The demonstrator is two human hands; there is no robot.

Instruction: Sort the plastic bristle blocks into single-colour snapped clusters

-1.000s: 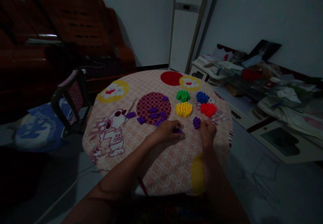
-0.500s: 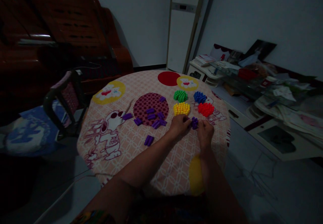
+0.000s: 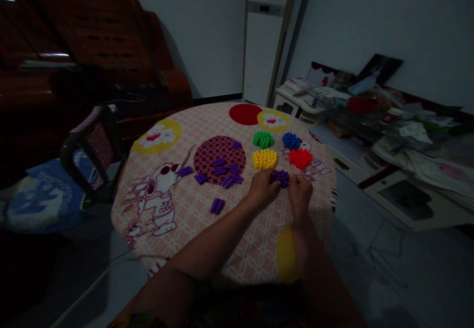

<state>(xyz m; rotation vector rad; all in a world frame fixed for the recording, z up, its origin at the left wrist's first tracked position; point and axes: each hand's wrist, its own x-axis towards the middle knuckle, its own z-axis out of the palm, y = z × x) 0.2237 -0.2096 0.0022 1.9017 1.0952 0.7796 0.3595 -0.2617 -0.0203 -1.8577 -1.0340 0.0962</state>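
A small cluster of purple pegs (image 3: 281, 176) stands on the round table (image 3: 177, 209) between my two hands. My left hand (image 3: 262, 189) has its fingers closed against the cluster's left side. On the right side my right hand (image 3: 299, 196) pinches the same cluster. Beyond it stand a yellow peg cluster (image 3: 264, 159), a green cluster (image 3: 262, 139), a blue cluster (image 3: 291, 141) and a red cluster (image 3: 300, 158). Several loose purple pegs (image 3: 222, 170) lie on a dark red checked circle, and a pair of purple pegs (image 3: 217, 205) rests nearer me.
The tablecloth has cartoon dog prints and coloured circles. A chair (image 3: 92, 145) stands left of the table, with dark wooden furniture behind. Low cluttered cabinets (image 3: 370, 121) run along the right wall. A white door (image 3: 262, 37) is at the back.
My left hand moved right from the table surface to the purple cluster and now presses against it. The pair of purple pegs it covered lies exposed. The view shifted slightly.
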